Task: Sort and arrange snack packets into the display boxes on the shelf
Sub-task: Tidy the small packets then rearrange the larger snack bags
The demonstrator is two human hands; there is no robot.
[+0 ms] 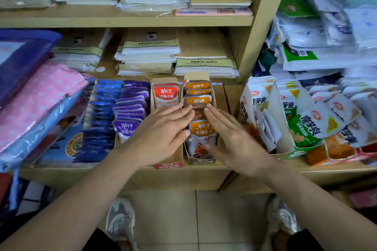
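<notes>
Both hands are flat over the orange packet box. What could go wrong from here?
1. The left hand reaches across the nearly empty red box; leaning there might crush its cardboard wall.
2. The orange packets stand unevenly; flat fingers of the right hand could fold or topple them.
3. The orange box sits at the shelf edge; a pull may slide it off.

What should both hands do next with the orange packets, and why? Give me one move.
Probably pinch the sunken middle packet between both hands' fingers and lift it level. The left hand and right hand are open, flanking it in the display box, while the rear orange packets stand taller.
</notes>
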